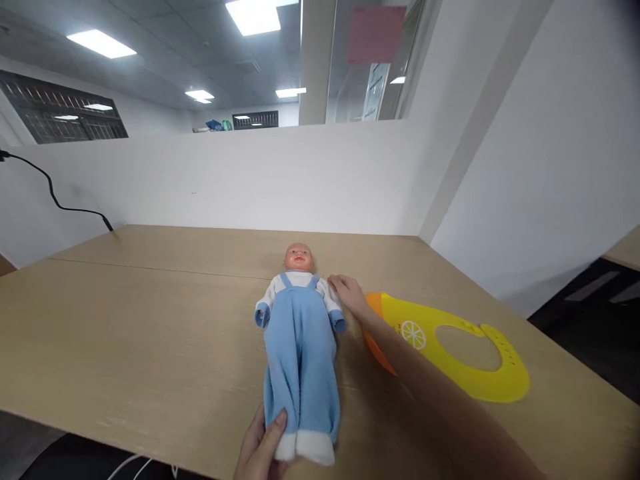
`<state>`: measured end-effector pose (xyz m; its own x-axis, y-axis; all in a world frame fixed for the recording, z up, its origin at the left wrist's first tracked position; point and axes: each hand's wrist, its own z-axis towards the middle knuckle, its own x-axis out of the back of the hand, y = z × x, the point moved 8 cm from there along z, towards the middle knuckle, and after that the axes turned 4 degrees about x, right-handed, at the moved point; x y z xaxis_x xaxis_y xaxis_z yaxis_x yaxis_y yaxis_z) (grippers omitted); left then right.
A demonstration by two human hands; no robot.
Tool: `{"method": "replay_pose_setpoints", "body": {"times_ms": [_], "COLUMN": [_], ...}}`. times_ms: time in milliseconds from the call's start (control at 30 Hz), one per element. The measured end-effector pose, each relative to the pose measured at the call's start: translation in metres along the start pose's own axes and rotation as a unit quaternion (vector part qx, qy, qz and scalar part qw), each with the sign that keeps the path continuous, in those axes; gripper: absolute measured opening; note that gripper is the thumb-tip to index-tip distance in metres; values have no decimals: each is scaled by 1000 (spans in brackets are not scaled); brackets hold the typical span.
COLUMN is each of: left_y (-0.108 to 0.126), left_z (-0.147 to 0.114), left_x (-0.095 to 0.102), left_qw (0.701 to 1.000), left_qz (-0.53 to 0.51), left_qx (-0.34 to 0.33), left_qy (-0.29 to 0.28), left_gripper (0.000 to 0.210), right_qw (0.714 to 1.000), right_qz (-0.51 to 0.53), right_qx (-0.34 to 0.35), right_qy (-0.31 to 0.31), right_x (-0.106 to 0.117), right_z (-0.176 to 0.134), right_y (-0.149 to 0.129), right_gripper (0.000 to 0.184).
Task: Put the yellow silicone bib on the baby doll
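Note:
A baby doll [300, 333] in blue overalls and a white top lies on its back on the table, head away from me. My left hand [265, 443] is closed around its lower leg, thumb on top of the blue cloth and fingers partly hidden at the side. Beside the doll's shoulder and sleeve, my right hand [349, 293] rests with fingers stretched out; whether the fingertips touch the sleeve I cannot tell. Under and past my right forearm lies a yellow and orange bib [470, 383] with a citrus-slice print and a round neck opening.
The wooden table [150, 333] has a seam across its left part. A white low wall [270, 180] closes off the back, and a white wall [550, 167] rises at the right. A black cable [75, 209] hangs at the far left. White cables [135, 467] show below the front edge.

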<state>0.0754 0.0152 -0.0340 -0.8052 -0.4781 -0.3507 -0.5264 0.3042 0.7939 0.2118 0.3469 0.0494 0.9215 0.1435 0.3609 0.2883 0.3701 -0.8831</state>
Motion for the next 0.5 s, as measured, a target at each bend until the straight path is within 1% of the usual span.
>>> {"method": "replay_pose_setpoints", "body": {"times_ms": [33, 100, 133, 200, 267, 367, 433, 500], "left_y": [-2, -1, 1, 12, 24, 37, 39, 40], "left_z": [-5, -19, -26, -38, -44, -43, -37, -31], "left_x": [-5, -11, -11, -6, 3, 13, 17, 21], "left_qw": [1000, 999, 999, 997, 988, 970, 964, 963], "left_qz": [-9, 2, 19, 69, 118, 170, 184, 188], "left_qx": [14, 24, 15, -32, -98, -175, -194, -195], "left_qy": [-16, -38, -40, -21, 2, 4, -2, -3], "left_gripper": [67, 77, 82, 82, 68, 40, 33, 31], "right_qw": [999, 998, 998, 997, 996, 992, 990, 990], "right_qz": [-25, -41, -36, -26, -25, -49, -65, -71], "right_qx": [23, 49, 54, 60, 72, 109, 119, 114], "right_qy": [6, 17, 23, 32, 35, 31, 35, 37], "right_x": [6, 16, 19, 24, 25, 26, 27, 28], "right_z": [-16, -48, -64, -91, -112, -129, -132, -131], "right_y": [-11, -29, -34, -40, -42, -42, -40, -37], "right_gripper": [33, 35, 35, 36, 35, 34, 34, 34]}}
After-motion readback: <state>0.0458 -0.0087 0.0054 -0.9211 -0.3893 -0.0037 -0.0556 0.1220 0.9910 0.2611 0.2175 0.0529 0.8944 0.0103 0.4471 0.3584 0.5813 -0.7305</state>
